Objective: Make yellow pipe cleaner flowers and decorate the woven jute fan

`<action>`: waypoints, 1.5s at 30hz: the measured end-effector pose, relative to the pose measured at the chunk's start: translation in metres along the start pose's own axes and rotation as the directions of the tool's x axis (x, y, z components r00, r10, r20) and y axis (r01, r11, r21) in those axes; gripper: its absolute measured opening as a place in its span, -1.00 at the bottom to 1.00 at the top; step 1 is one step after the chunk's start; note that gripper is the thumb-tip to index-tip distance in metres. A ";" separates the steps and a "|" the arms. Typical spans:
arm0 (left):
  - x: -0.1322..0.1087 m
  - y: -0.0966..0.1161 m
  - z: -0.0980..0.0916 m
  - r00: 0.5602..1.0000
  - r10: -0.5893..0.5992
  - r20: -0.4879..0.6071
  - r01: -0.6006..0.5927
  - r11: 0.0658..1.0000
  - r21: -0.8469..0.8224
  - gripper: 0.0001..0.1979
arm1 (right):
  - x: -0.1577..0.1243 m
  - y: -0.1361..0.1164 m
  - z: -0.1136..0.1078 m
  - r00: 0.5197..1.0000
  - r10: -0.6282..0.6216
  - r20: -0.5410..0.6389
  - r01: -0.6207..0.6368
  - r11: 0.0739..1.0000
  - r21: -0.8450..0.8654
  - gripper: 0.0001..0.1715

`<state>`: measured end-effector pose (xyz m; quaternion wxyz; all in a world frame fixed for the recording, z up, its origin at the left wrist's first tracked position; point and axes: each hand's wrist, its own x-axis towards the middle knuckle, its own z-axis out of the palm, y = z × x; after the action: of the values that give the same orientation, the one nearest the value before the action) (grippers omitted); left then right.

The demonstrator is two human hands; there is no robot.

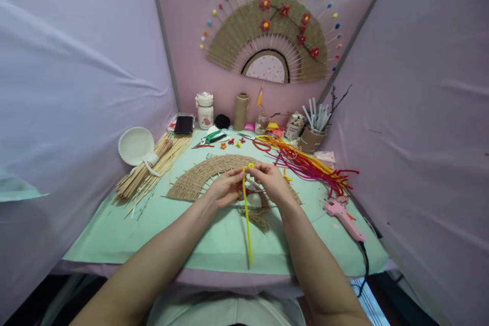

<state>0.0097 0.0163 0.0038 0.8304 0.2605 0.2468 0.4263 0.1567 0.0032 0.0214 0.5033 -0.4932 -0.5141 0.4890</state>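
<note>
A long yellow pipe cleaner (pixel 247 224) hangs down between my hands, its top end curled into a small loop. My left hand (pixel 226 187) pinches it just below the loop. My right hand (pixel 270 179) pinches the curled top from the other side. Both hands hover above a woven jute fan arc (pixel 198 175) lying flat on the green table mat (pixel 114 234). Something reddish lies under my hands, mostly hidden.
A bundle of thin wooden sticks (pixel 153 168) and a white paper plate (pixel 135 145) lie at left. Red, orange and yellow pipe cleaners (pixel 309 163) pile at right, near a pink glue gun (pixel 344 219). Pliers, scissors, twine spool, jars and a finished fan (pixel 267 38) stand at the back.
</note>
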 end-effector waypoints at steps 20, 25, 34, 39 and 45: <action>0.012 -0.017 -0.005 0.961 0.242 -0.134 -0.252 0.966 -0.064 -0.73 | -0.005 0.005 0.022 0.995 0.100 0.012 -0.101 0.978 0.183 -0.66; 0.009 -0.015 -0.003 0.969 0.239 -0.068 -0.238 0.971 0.025 -0.71 | -0.004 0.006 0.022 0.998 0.066 0.000 -0.066 0.989 0.130 -0.70; -0.002 0.016 -0.001 0.763 0.591 0.262 -0.545 0.369 0.753 -0.75 | -0.002 0.005 0.009 1.000 0.017 -0.017 -0.016 0.999 0.038 -0.71; -0.005 0.018 -0.004 0.719 0.603 0.346 -0.550 0.190 0.814 -0.87 | -0.005 -0.001 0.009 0.999 0.032 0.017 -0.033 0.999 0.010 -0.66; -0.004 0.019 -0.008 0.716 0.613 0.334 -0.534 0.173 0.827 -0.93 | -0.004 0.003 0.009 0.999 0.028 0.025 -0.029 1.000 0.011 -0.65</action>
<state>-0.0084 0.0243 0.0104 0.3300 0.7093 0.3452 0.5185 0.1477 -0.0012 0.0186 0.4926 -0.4916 -0.5106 0.5050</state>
